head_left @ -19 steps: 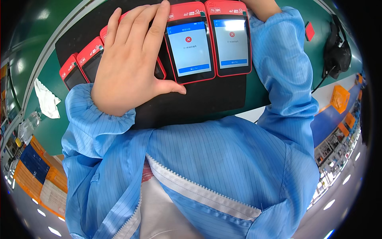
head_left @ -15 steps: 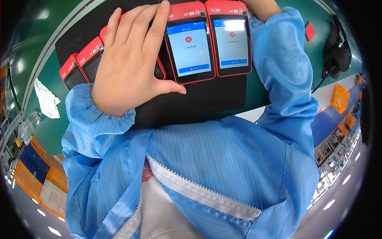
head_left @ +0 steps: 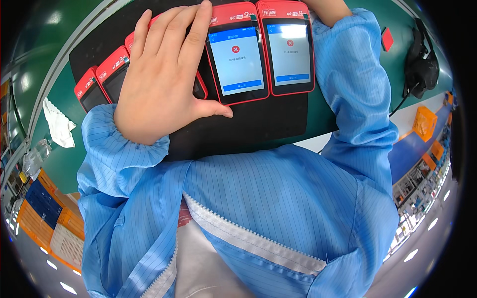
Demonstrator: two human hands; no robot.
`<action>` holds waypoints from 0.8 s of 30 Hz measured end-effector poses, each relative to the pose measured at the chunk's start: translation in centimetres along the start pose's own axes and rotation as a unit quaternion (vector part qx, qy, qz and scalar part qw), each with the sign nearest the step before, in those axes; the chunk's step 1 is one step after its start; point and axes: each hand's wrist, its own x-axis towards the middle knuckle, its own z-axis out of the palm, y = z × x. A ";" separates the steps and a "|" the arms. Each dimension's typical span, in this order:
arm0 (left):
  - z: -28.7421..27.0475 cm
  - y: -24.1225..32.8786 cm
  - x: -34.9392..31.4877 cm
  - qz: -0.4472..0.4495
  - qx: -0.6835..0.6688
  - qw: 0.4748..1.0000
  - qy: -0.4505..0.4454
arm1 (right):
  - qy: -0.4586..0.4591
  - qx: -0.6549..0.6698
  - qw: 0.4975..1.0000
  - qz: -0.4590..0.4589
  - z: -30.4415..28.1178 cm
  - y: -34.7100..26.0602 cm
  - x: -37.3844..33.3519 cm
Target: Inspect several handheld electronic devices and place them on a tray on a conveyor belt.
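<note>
Several red-framed handheld payment terminals stand in a row on a black mat. Two at the right are lit, a middle terminal and the rightmost terminal, each with a red cross mark and a blue button on screen. At the left, a terminal and the leftmost terminal have dark screens. My left hand lies flat across the terminals between them, fingers stretched out and thumb spread, covering much of them. Of my right hand only the wrist part shows at the top edge, beyond the rightmost terminal; its fingers are out of sight.
The mat lies on a green tabletop. On the right are a small red piece and a black device with a cable. A crumpled white cloth and a clear plastic bag lie left. Orange crates stand below the table's left edge.
</note>
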 end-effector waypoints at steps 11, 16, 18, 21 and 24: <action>0.4 -0.5 0.0 0.006 0.025 1.000 -0.011 | -0.005 0.008 1.000 0.005 -0.1 0.2 0.1; 0.0 -0.2 -0.3 -0.011 0.004 1.000 -0.007 | -0.006 0.030 1.000 0.002 0.8 0.0 0.4; -0.4 0.1 0.0 -0.011 0.000 1.000 -0.016 | 0.002 0.049 0.999 0.006 0.1 0.5 0.4; -1.7 0.0 -0.5 -0.020 0.018 0.999 -0.038 | 0.006 0.089 0.996 0.020 -0.1 0.1 0.4; -4.5 -1.1 -1.7 -0.012 0.063 0.995 -0.071 | 0.008 0.108 0.993 0.038 0.3 0.3 0.1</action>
